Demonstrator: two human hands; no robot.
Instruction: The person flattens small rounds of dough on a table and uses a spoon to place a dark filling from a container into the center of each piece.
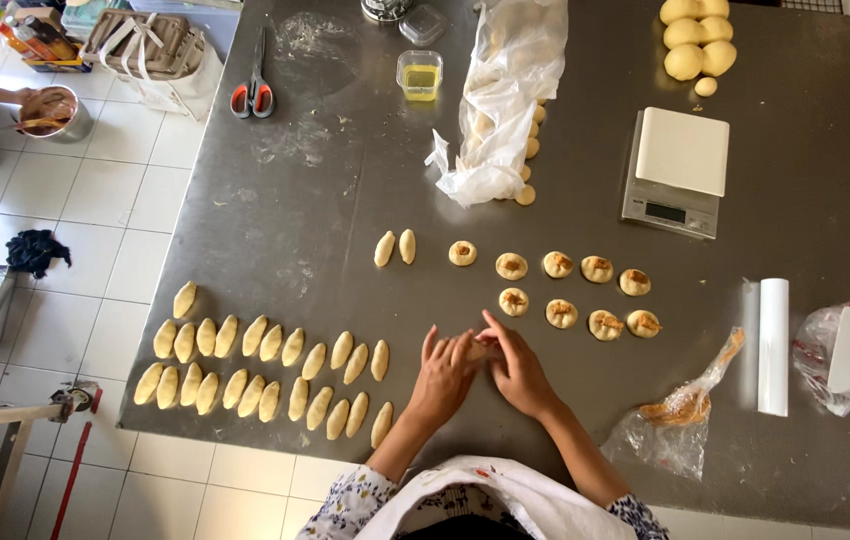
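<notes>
Soft dough piece [482, 349] pinched between both hands [442, 378].

Pale yellow-cream dough pieces [275, 370] lie at eight o'clock on the dull grey steel table [345, 200]. Cream rounds [555, 265] at one o'clock carry brown filling. The scissors [254, 90] at eleven o'clock have red-and-grey handles. At two o'clock, the scale [675, 170] is white over silver. The sleeves [355, 500] show a floral print.

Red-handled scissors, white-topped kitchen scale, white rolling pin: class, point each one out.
Red-handled scissors [254, 88], head view, on the pivot.
White-topped kitchen scale [682, 150], head view, on the weighing plate.
White rolling pin [773, 345], head view, mid-length.
</notes>
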